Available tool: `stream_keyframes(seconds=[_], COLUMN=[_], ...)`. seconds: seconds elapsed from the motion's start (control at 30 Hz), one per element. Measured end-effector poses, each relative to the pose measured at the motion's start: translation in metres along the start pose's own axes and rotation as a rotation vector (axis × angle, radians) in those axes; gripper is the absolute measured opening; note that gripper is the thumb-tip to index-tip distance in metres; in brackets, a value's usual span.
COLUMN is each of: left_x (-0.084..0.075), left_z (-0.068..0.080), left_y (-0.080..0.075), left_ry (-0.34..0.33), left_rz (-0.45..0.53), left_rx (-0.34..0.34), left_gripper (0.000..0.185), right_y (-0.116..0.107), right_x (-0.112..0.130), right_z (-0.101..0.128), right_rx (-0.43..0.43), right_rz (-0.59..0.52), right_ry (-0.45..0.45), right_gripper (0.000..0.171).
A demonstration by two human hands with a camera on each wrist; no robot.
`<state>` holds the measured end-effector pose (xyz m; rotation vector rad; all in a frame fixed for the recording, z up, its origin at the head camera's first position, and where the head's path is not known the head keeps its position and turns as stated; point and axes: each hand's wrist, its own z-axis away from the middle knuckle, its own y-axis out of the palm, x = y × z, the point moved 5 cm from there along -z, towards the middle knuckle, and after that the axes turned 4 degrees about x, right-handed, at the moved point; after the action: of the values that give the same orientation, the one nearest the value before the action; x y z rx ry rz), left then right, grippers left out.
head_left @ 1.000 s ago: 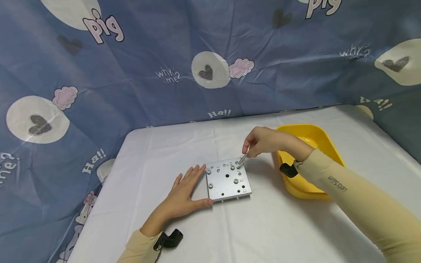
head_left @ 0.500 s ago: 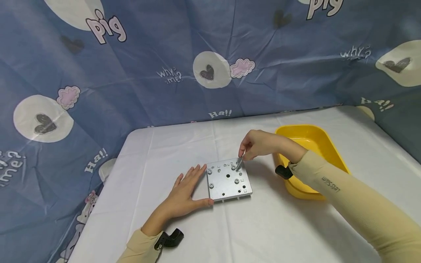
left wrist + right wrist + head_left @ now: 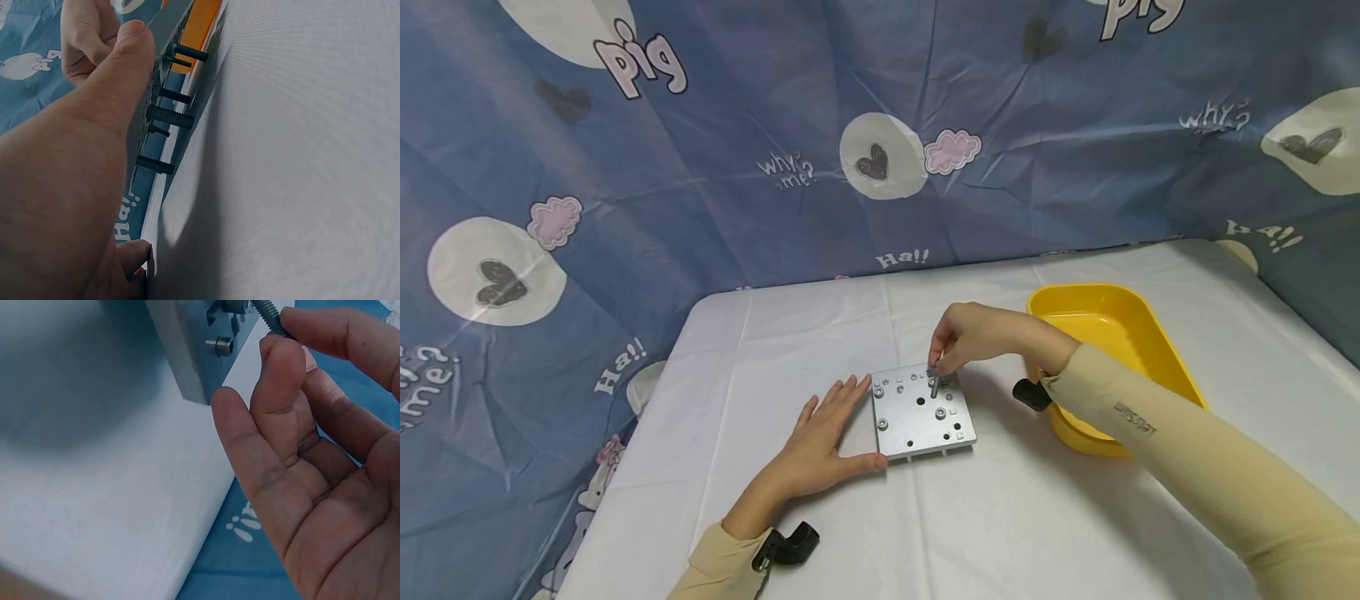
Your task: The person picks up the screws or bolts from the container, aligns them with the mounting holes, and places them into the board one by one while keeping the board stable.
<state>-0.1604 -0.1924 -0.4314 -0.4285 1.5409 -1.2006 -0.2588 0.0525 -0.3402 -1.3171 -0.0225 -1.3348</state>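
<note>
Between the hands sits the grey metal plate, flat on the white-covered counter. Left hand lies flat, fingers straight, pressed against the plate's left edge; thumb runs along the near corner. In the left wrist view the thumb sits on the plate edge, with several bolt shanks poking out under the plate toward the cloth.

Right hand pinches a bolt between thumb and fingertips, over the plate's far side. Right wrist view: fingertips grip the threaded shank, with the bolt end at the plate.

Diff vs 1.0 s ago: the right hand has moved left, away from the yellow tray and further over the plate. Bolt was tilted, lower end near the plate's far right corner; now it stands close to upright, further in from that corner. Half a second ago it was midway between those two poses. Left hand and plate unchanged.

Other bolts already stand in the plate: one near the left edge, one right of centre. Tray is just right of the right hand, its wrist over the tray's near-left rim. Blue printed cloth hangs behind the counter.
</note>
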Motion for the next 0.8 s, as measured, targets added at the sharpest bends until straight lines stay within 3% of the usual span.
stream_keyframes(seconds=[0.43, 0.8], left_x=[0.000, 0.000], left_z=[0.001, 0.001], left_y=[-0.001, -0.003], left_ry=[0.019, 0.012], left_rz=[0.001, 0.006], left_rx=[-0.010, 0.004], left_gripper=[0.115, 0.115], right_y=[0.009, 0.011], right_x=[0.017, 0.023], right_z=[-0.015, -0.019], right_rx=[0.021, 0.042], right_rz=[0.036, 0.021], right_ry=[-0.040, -0.005], right_gripper=[0.005, 0.004])
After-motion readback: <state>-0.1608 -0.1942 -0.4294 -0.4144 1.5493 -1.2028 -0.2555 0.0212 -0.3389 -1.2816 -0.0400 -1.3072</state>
